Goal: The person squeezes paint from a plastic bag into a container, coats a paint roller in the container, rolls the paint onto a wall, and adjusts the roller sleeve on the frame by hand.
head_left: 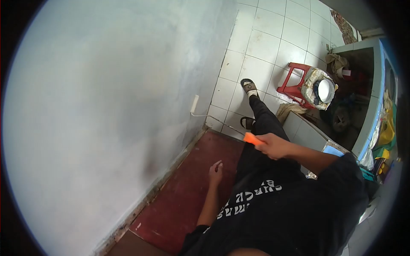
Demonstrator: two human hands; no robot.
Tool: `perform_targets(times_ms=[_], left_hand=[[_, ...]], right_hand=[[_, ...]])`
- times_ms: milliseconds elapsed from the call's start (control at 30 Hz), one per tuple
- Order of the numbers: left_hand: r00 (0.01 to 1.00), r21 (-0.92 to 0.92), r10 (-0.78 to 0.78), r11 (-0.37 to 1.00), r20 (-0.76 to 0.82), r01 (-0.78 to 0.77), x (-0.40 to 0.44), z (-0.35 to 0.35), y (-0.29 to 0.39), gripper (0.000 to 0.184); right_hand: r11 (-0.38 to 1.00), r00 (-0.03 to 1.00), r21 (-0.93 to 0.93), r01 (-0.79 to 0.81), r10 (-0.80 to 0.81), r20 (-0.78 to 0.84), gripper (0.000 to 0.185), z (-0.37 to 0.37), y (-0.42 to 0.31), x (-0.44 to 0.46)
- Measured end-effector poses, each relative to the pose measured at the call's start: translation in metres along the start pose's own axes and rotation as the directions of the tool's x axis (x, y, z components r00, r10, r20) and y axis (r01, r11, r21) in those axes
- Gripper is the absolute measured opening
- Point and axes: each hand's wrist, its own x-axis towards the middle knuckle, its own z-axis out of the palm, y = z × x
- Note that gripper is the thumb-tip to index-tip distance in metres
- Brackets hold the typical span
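My right hand [273,146] is wrapped round the orange handle [253,138] of a small paint roller. The roller's thin metal rod runs left to its white sleeve [194,103], which is at the pale, patchy grey-white wall [106,98]; whether it presses on the surface I cannot tell. Lower down, my left hand [216,170] hangs over the dark red floor section, its fingers loosely curled and apart, with nothing in them. To the right, a container of white paint [326,90] stands on a covered red plastic stool [294,89].
White floor tiles [260,42] lie beyond the dark red floor [183,187]. My sandalled feet [249,86] stand on the tiles. A tiled counter [370,115] with a dark, cluttered space beneath runs along the right. Cloth [290,111] lies by the stool.
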Motion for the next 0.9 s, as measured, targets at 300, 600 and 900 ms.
perform_targets(times_ms=[300, 600, 900], left_hand=[[0.981, -0.245, 0.158, 0.952, -0.111, -0.181, 0.035, 0.018, 0.015, 0.034], [0.985, -0.437, 0.072, 0.889, -0.158, -0.135, 0.064, 0.021, 0.043, 0.035], [0.988, -0.478, -0.055, 0.878, -0.147, -0.022, 0.057, 0.02, 0.053, 0.041]], right_hand=[[0.979, 0.996, -0.201, 0.022, -0.039, -0.084, 0.021, 0.01, 0.024, 0.1], [0.985, 0.996, -0.16, 0.063, -0.073, -0.057, 0.022, 0.025, -0.069, -0.154], [0.972, 0.997, -0.235, 0.023, -0.041, -0.071, 0.02, 0.041, -0.067, -0.071]])
